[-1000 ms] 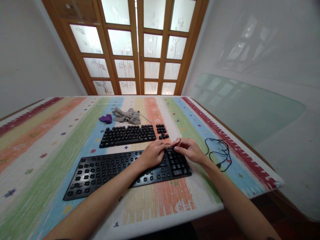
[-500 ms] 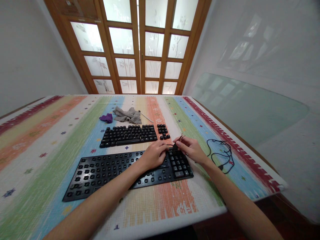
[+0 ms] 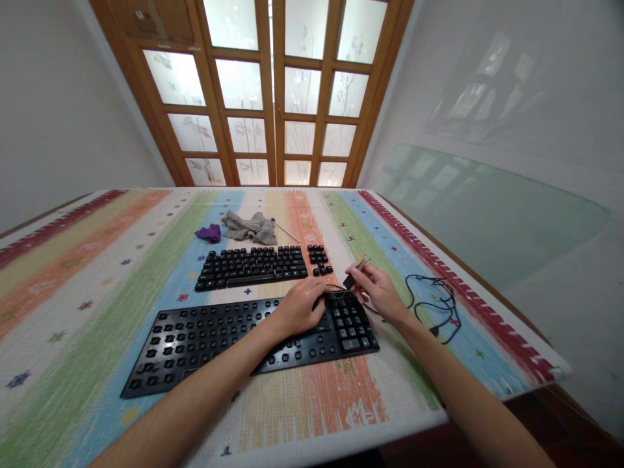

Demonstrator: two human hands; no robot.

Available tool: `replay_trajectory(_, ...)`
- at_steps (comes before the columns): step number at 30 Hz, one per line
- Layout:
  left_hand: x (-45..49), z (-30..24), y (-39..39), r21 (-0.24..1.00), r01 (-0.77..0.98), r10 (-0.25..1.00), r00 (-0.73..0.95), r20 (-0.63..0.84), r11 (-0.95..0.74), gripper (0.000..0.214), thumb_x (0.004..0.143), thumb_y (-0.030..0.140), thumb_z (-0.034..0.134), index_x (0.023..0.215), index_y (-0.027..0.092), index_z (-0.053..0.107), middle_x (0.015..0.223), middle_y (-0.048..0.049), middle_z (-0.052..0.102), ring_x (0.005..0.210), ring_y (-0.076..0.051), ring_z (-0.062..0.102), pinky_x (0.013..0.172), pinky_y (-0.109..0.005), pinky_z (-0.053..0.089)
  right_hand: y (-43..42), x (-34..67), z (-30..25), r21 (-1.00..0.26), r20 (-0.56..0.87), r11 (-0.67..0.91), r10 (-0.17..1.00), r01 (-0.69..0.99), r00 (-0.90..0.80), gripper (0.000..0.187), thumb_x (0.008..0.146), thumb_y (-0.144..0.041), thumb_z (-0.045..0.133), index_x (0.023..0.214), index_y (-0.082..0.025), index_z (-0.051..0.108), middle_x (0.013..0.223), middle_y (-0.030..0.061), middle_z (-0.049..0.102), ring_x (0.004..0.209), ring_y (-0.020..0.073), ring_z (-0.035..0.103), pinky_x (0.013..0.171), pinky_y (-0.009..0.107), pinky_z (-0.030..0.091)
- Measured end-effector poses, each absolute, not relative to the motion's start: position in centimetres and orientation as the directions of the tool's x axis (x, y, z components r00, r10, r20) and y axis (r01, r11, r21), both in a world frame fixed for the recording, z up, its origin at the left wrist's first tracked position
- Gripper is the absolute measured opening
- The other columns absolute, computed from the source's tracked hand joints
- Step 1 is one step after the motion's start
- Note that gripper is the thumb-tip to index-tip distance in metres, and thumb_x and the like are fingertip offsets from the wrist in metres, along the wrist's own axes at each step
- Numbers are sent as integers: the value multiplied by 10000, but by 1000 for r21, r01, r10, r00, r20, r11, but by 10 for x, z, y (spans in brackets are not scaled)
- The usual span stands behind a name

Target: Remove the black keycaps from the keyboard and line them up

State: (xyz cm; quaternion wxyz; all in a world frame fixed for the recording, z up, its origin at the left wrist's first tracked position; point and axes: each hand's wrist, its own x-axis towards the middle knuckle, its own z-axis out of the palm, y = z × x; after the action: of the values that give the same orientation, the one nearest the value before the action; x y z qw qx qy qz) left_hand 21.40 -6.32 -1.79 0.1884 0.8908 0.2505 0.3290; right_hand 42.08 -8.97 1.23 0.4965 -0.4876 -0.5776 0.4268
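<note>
A black keyboard [image 3: 209, 341] lies on the table with most of its keycaps off; the number pad [image 3: 350, 322] at its right end still carries caps. My left hand [image 3: 303, 304] presses on the keyboard just left of that pad, fingers curled at its far edge. Above the pad's far edge, my right hand [image 3: 373, 286] pinches a small black tool [image 3: 348, 281] with thin wire ends, which looks like a keycap puller. Its fine details are too small to make out. Behind the keyboard, loose black keycaps [image 3: 253, 265] lie in keyboard order, with a smaller group of keycaps [image 3: 319, 259] beside them.
A grey cloth [image 3: 249, 227], a purple cloth [image 3: 208, 233] and a thin stick [image 3: 286, 230] lie beyond the keycaps. To the right is a coiled black cable [image 3: 433, 302]. A striped tablecloth [image 3: 97, 279] covers the table; a wall stands along its right side.
My right hand has lifted the black tool slightly and moved it a little right, away from the pad. My left hand stays on the keyboard. The view has shifted slightly.
</note>
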Motion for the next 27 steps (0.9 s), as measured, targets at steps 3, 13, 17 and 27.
replay_trajectory(3, 214, -16, -64, 491, 314, 558, 663, 500, -813, 190, 858, 130, 533, 1018, 179, 622, 983, -85, 658, 931, -222, 594, 856, -392, 506, -92, 420, 14, -975, 168, 172, 985, 138, -40, 450, 815, -610, 631, 901, -171, 582, 569, -41, 551, 404, 83, 466, 393, 229, 322)
replay_trajectory(13, 214, -14, -66, 428, 328, 529, 660, 534, -842, 123, 885, 202, 561, 970, 171, 644, 928, -80, 668, 880, -211, 600, 819, -376, 505, -90, 421, 12, -976, 174, 177, 984, 125, -37, 448, 817, -597, 633, 908, -160, 584, 589, -37, 559, 393, 75, 470, 382, 215, 318)
replay_trajectory(17, 214, -14, -65, 408, 347, 530, 654, 539, -844, 98, 886, 201, 559, 956, 172, 622, 899, -73, 667, 863, -209, 604, 806, -373, 507, -89, 421, 11, -978, 177, 181, 983, 109, -42, 445, 820, -599, 629, 908, -166, 583, 588, -40, 558, 398, 74, 478, 385, 211, 344)
replay_trajectory(27, 214, -5, -64, 408, 307, 497, 689, 529, -860, 85, 919, 178, 533, 900, 178, 616, 855, -47, 643, 848, -184, 598, 788, -337, 516, -85, 419, 6, -993, 119, 118, 991, -21, -58, 427, 803, -584, 647, 889, -179, 545, 582, -59, 572, 364, 77, 520, 342, 188, 387)
